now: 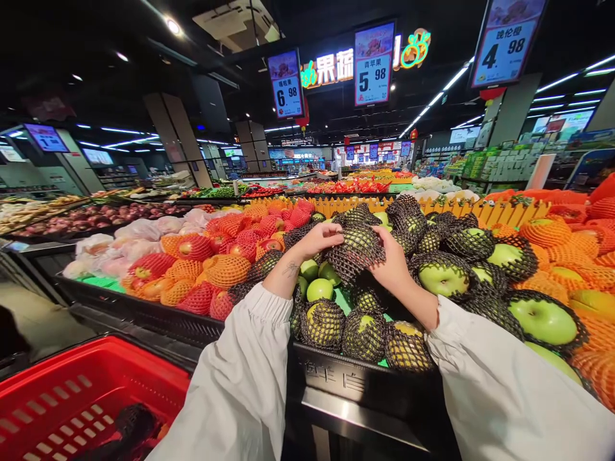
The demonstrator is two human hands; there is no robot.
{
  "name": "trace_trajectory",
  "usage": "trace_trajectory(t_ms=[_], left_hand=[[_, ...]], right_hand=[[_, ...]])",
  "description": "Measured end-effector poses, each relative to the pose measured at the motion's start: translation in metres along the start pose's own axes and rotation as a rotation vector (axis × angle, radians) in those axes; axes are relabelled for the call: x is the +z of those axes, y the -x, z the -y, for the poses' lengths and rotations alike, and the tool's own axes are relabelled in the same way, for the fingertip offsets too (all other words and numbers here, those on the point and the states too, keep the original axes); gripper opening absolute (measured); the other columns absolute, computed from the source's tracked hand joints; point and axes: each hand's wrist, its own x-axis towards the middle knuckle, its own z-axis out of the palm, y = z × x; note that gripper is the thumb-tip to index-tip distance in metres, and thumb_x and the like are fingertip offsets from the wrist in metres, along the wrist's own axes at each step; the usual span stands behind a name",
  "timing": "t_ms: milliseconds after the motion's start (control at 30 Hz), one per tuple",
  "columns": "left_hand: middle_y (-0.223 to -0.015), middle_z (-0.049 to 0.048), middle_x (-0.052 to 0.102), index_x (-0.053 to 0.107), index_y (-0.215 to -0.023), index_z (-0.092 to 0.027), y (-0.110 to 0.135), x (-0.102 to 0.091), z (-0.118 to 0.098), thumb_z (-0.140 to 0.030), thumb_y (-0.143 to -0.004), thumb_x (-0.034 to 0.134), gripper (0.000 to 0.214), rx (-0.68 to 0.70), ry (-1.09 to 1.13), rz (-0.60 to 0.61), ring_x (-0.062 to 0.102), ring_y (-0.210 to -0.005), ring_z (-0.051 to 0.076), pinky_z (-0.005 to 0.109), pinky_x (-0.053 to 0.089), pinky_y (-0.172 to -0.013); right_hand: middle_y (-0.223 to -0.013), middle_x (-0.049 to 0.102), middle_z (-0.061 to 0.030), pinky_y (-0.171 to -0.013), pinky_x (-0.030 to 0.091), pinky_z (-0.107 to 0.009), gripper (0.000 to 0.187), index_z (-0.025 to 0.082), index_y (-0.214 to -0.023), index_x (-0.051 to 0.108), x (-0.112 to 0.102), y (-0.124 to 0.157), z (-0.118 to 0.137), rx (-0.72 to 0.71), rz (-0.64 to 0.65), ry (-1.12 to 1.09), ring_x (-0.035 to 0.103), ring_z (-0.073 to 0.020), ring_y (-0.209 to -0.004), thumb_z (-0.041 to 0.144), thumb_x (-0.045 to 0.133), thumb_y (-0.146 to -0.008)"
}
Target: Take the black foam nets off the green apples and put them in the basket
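Note:
Between my two hands is a green apple (359, 246) in a black foam net, raised over the pile of apples. My left hand (319, 242) grips its left side with the fingers curled. On the other side my right hand (390, 262) closes around the net's right edge; some of its fingers are hidden behind the apple. Bare green apples (319, 290) lie just below my left hand. Several netted green apples (364, 336) line the front of the black bin (336, 378), and more netted ones (442, 275) are heaped at right.
A red shopping basket (158, 365) with dark netted items stands at lower left. Apples in red and orange nets (225, 272) fill the bin's left part; orange-netted fruit (596, 256) lies at right. A low yellow fence (514, 214) runs behind. Price signs (375, 64) hang overhead.

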Motion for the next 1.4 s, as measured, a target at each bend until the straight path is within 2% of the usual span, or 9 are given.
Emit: trace_trajectory(t_ms=[200, 300, 400, 533, 700, 800, 1033, 1200, 1400], left_hand=[[-0.067, -0.0057, 0.054, 0.053, -0.073, -0.017, -0.003, 0.002, 0.001, -0.063, -0.062, 0.086, 0.057, 0.125, 0.269, -0.258, 0.047, -0.06, 0.007, 0.02, 0.036, -0.063], [-0.073, -0.004, 0.06, 0.057, -0.078, -0.017, -0.006, 0.004, 0.004, -0.057, -0.061, 0.088, 0.053, 0.044, 0.211, -0.207, 0.053, -0.064, 0.008, 0.022, 0.042, -0.066], [-0.09, 0.0015, 0.068, 0.066, -0.088, -0.016, -0.008, 0.006, 0.005, -0.035, -0.053, 0.093, 0.048, 0.011, 0.076, -0.05, 0.064, -0.082, 0.015, 0.029, 0.05, -0.081], [-0.122, 0.0099, 0.068, 0.071, -0.104, -0.02, -0.008, 0.003, 0.007, -0.031, -0.063, 0.088, 0.047, 0.185, 0.019, 0.026, 0.061, -0.122, 0.027, 0.041, 0.045, -0.11], [-0.153, 0.0108, 0.05, 0.054, -0.142, -0.025, -0.004, 0.001, 0.004, -0.041, -0.061, 0.089, 0.09, 0.191, -0.029, 0.293, 0.043, -0.147, 0.033, 0.047, 0.032, -0.123], [-0.16, 0.0087, 0.04, 0.039, -0.154, -0.025, -0.001, 0.009, -0.002, -0.037, -0.057, 0.093, 0.111, 0.247, -0.171, 0.333, 0.032, -0.153, 0.031, 0.041, 0.026, -0.127], [-0.145, 0.0142, 0.053, 0.046, -0.143, -0.019, -0.004, 0.018, 0.002, -0.038, -0.049, 0.094, 0.107, 0.272, -0.349, 0.164, 0.05, -0.139, 0.035, 0.048, 0.034, -0.122], [-0.134, 0.0158, 0.059, 0.048, -0.134, -0.016, -0.006, 0.016, 0.005, -0.032, -0.045, 0.096, 0.102, 0.27, -0.212, 0.079, 0.057, -0.129, 0.035, 0.048, 0.042, -0.115], [-0.115, 0.0103, 0.069, 0.058, -0.113, -0.016, -0.011, 0.012, -0.002, -0.031, -0.045, 0.096, 0.08, 0.287, 0.184, -0.349, 0.064, -0.114, 0.028, 0.043, 0.047, -0.108]], right_hand=[[-0.112, 0.073, -0.0125, -0.09, 0.059, -0.048, 0.094, 0.022, -0.136, 0.045, 0.006, 0.002, 0.013, 0.146, 0.132, -0.305, 0.073, -0.0306, -0.098, 0.046, 0.09, -0.056], [-0.138, 0.062, -0.0156, -0.099, 0.057, -0.05, 0.118, 0.026, -0.156, 0.026, 0.008, 0.005, 0.023, 0.141, 0.155, -0.37, 0.068, -0.031, -0.115, 0.047, 0.091, -0.059], [-0.153, 0.049, -0.0127, -0.114, 0.047, -0.049, 0.099, 0.026, -0.149, 0.043, 0.008, 0.005, 0.027, 0.069, 0.082, -0.258, 0.056, -0.0308, -0.134, 0.051, 0.087, -0.065], [-0.136, 0.064, -0.0101, -0.115, 0.043, -0.05, 0.069, 0.024, -0.128, 0.062, 0.006, 0.002, 0.023, 0.069, -0.011, -0.164, 0.059, -0.0291, -0.128, 0.054, 0.083, -0.07], [-0.126, 0.067, -0.0089, -0.112, 0.046, -0.053, 0.064, 0.024, -0.123, 0.061, 0.006, -0.001, 0.005, 0.156, -0.117, -0.182, 0.063, -0.0291, -0.118, 0.058, 0.08, -0.072], [-0.124, 0.067, -0.008, -0.108, 0.05, -0.056, 0.062, 0.028, -0.124, 0.06, 0.008, -0.001, -0.009, 0.193, -0.137, -0.223, 0.064, -0.0308, -0.117, 0.06, 0.077, -0.075], [-0.13, 0.065, -0.0084, -0.078, 0.065, -0.045, 0.066, 0.031, -0.126, 0.055, 0.009, -0.001, -0.012, 0.417, 0.007, -0.367, 0.066, -0.0323, -0.113, 0.064, 0.077, -0.073], [-0.15, 0.052, -0.0083, -0.07, 0.067, -0.04, 0.073, 0.036, -0.136, 0.049, 0.008, -0.003, -0.007, 0.49, 0.16, -0.565, 0.065, -0.0314, -0.118, 0.069, 0.072, -0.075], [-0.149, 0.051, -0.012, -0.072, 0.067, -0.043, 0.095, 0.04, -0.159, 0.017, 0.006, 0.001, -0.008, 0.38, 0.201, -0.5, 0.067, -0.0304, -0.118, 0.073, 0.061, -0.082]])
